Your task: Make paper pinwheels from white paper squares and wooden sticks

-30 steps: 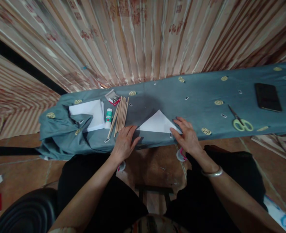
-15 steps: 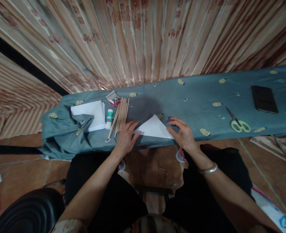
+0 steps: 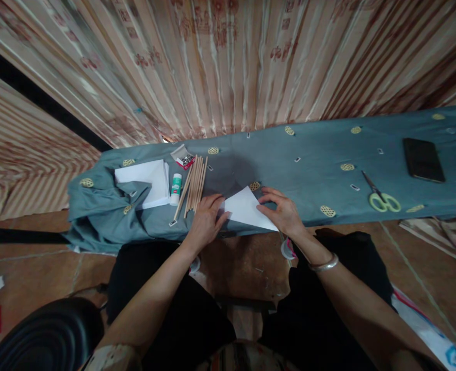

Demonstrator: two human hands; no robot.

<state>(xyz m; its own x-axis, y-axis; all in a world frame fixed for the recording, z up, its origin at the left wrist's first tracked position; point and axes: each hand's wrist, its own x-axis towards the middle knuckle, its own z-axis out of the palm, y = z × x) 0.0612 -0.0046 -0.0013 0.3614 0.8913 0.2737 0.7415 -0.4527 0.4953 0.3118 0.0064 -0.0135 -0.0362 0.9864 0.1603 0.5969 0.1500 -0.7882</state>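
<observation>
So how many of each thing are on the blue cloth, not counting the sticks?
Folded white paper: 1
Stack of white paper: 1
Glue stick: 1
Small box: 1
Scissors: 1
Phone: 1
Total: 6

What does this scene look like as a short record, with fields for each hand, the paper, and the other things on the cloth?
left hand: flat on the left corner of the folded paper
right hand: fingers on the right part of the folded paper
folded paper: white triangle, lying at the near edge of the cloth
cloth: blue-grey, covers the table
left of paper: wooden sticks, glue stick, paper stack
right of paper: scissors, phone
</observation>
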